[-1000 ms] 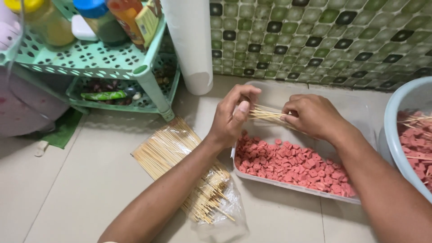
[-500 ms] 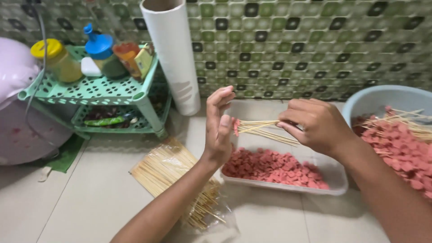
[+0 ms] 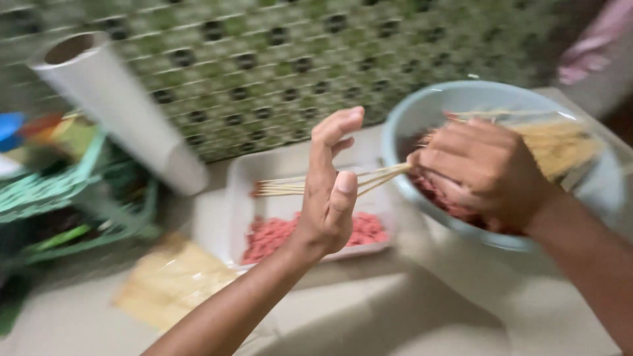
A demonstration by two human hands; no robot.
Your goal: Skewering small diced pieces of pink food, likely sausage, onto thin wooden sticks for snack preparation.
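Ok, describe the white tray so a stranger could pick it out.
Start at the green tiled wall. On the floor below lies the white tray, rectangular and shallow, with pink meat pieces inside. The blue bowl beside it is round and deeper.

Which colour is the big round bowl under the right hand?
The bowl is pale blue-grey, seen in the head view, the only view, though blurred.

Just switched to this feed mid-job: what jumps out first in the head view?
At centre, the right hand pinches a bundle of thin wooden skewers, their tips fanning left past the open left hand, which is raised edge-on with no grip on anything. Below them a white tray holds pink meat pieces, and behind the right hand sits a pale blue bowl with more skewers. A white roll leans against the green tiled wall at upper left.
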